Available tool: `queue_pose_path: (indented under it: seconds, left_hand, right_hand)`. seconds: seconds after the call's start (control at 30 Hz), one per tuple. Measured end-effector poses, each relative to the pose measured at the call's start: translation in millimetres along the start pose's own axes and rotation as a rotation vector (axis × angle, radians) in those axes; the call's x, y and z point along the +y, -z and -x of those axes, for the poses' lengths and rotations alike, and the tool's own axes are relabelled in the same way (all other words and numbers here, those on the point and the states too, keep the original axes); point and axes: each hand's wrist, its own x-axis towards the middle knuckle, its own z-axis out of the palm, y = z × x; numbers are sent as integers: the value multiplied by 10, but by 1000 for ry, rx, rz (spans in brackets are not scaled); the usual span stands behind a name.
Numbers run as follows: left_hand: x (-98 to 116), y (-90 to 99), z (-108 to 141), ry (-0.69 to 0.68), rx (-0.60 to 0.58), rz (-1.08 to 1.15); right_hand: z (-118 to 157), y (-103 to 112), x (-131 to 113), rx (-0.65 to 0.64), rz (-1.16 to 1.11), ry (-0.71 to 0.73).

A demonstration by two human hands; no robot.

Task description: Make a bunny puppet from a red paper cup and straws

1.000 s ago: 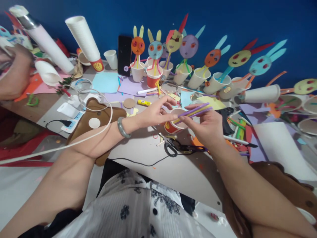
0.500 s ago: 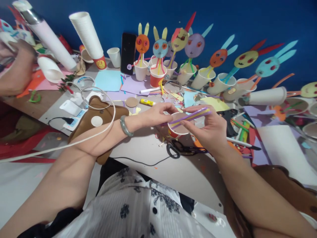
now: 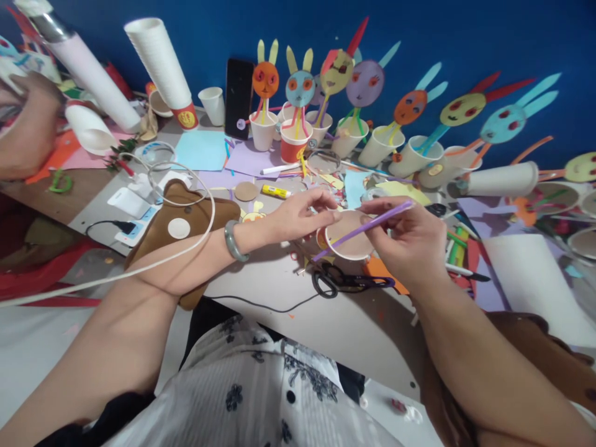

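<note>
My right hand [image 3: 407, 239] pinches a thin purple pipe cleaner [image 3: 361, 231] between thumb and fingers. It slants across the mouth of a paper cup [image 3: 350, 245], its lower end past the near left rim. A bit of yellow shows beside it at the cup's left side. My left hand [image 3: 305, 214], with a bangle on its wrist, hovers by the cup's left rim. Its thumb and forefinger are apart with nothing visible between them; whether it touches the cup is hard to tell. Black-and-purple scissors [image 3: 354, 279] lie just in front of the cup.
Rabbit-faced paper figures stand in cups [image 3: 263, 133] along the blue wall. A glue stick [image 3: 275, 191], paper scraps and a brown bear-shaped pad [image 3: 179, 248] lie left of the cup. A white cable [image 3: 215, 205] crosses my left forearm. Another person's hand [image 3: 35, 118] is at far left.
My right hand has shifted slightly right and turned, and the strips in it now look like one purple line. My left fingers have come off them. The cup's mouth shows more.
</note>
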Motion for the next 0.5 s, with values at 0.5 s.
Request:
queue_pose_path:
  seconds: [0.5]
  left_hand:
    - [-11,-11,3,-105,-125,-109]
  right_hand:
    - [66,-51,-101,-191,-40,54]
